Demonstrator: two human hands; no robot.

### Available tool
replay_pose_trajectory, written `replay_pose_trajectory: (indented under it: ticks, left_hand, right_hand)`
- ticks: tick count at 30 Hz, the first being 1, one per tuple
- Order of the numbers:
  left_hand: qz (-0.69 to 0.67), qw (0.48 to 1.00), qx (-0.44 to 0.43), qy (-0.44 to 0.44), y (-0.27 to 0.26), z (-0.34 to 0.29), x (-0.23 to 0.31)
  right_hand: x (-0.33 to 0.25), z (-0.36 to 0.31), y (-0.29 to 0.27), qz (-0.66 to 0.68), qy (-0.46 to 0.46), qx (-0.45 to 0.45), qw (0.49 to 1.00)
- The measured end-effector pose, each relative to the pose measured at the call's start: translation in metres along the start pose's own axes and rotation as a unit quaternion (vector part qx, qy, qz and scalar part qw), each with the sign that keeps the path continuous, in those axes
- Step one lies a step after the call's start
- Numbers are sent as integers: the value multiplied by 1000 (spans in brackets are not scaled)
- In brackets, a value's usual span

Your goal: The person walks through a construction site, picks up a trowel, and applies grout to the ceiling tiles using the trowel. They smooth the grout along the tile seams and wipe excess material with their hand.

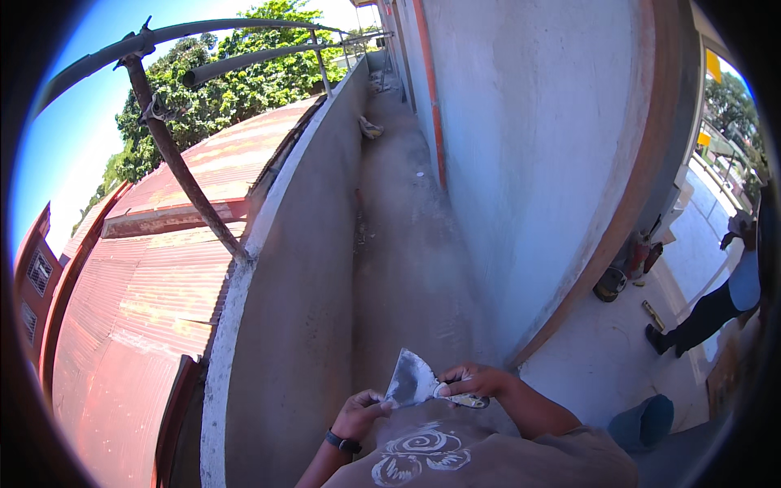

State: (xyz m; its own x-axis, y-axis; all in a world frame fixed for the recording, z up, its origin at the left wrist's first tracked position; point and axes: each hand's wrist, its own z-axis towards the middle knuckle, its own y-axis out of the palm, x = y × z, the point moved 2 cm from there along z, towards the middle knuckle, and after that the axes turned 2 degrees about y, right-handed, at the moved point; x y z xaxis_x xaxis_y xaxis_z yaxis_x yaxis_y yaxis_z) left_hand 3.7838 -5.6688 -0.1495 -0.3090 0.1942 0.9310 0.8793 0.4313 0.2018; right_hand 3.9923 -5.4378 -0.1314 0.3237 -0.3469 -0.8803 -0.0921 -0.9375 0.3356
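1. In the head view, which is the only one, the putty knife [412,381] is held up in front of the person's chest, between the two hands, above the floor [407,276] of a narrow passage
2. Its long axis goes mainly left to right: the broad blade points to the left and a little to the far side, while the handle [470,401] goes to the right and slightly near
3. The right hand [478,382] is at the handle end, with its fingers bent around the place where blade and handle meet; I judge this to be the main hold
4. The left hand [362,413] is at the other end, nearer to the person; its fingers are curled, and it seems to pinch the near left corner of the blade between thumb and finger
5. So both hands touch the tool, and the relation that matters is, in my judgement, the blade's broad edge beside the left fingers, with the handle on the right hand's side
6. The low wall [293,293] stands to the left, and the pale plastered wall [529,146] to the right and far, both apart from the blade
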Motion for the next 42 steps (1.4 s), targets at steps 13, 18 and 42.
replay_pose_trajectory:
  ticks: [13, 18, 42]
  left_hand:
    - [-263, 942, -204, -46, -116, 431, 171]
    - [-227, 933, -263, -93, -128, 576, 247]
    - [-293, 946, -132, -32, -301, 1353, 432]
  right_hand:
    - [-226, 259, -285, 39, -36, 2, 999]
    - [-282, 321, -389, 88, -94, -10, 992]
    - [-622, 839, -1007, 54, -35, -59, 996]
